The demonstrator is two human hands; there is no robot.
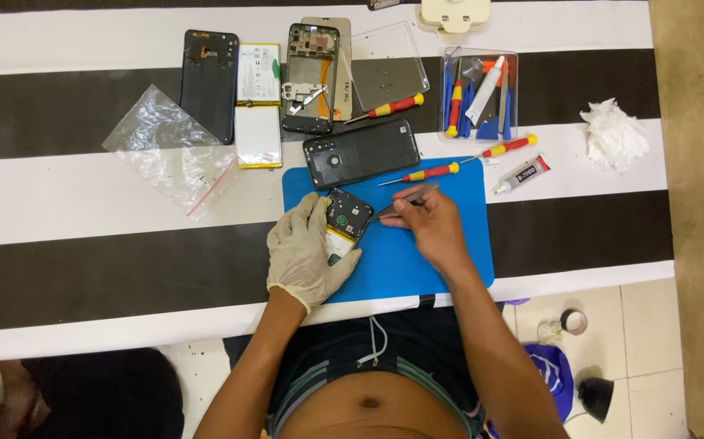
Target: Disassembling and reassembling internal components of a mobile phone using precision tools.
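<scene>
Near the blue mat's (417,260) left edge, the gloved left hand (307,252) curls its fingers around an opened phone (344,223); the bare right hand (429,223) pinches tweezers (405,199), tips touching the phone's right side

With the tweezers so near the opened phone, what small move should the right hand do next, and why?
Probably ease the tweezers a little leftward, to the open upper end of the phone. The gloved left hand holds that phone on the blue mat, and the right hand pinches the tweezers with their tip just beside the phone's edge. Whether the tip already touches it cannot be told.
</scene>
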